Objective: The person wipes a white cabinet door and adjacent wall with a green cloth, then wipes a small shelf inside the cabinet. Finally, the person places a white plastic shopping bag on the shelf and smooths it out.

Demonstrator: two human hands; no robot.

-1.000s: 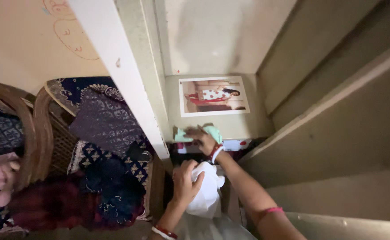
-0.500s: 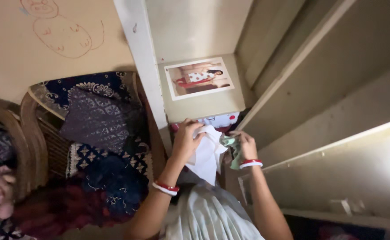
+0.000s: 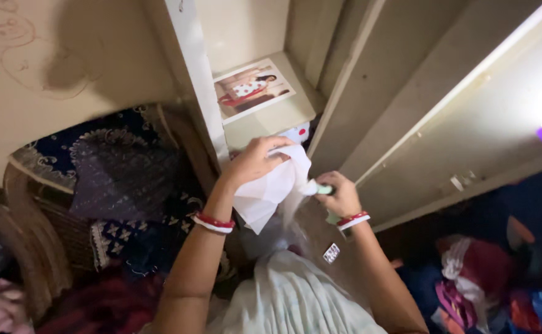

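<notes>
My left hand (image 3: pixel 255 162) grips a white cloth (image 3: pixel 269 192) that hangs down in front of me. My right hand (image 3: pixel 343 195) is closed around a small pale green thing (image 3: pixel 324 189), which touches the cloth's right edge. Both wrists wear red and white bangles. The hands are held in front of an open cream metal cupboard (image 3: pixel 370 93). What the green thing is cannot be made out.
A picture of a person (image 3: pixel 252 88) is stuck inside the cupboard. A wicker chair (image 3: pixel 48 216) piled with dark patterned fabric stands at the left. Heaped coloured clothes (image 3: pixel 499 272) lie low on the right. A scribbled wall (image 3: pixel 36 62) is at upper left.
The view has swung, so the cupboard now fills the right. My right hand came down from the cupboard's inside to the cloth. My left hand has kept hold of the cloth.
</notes>
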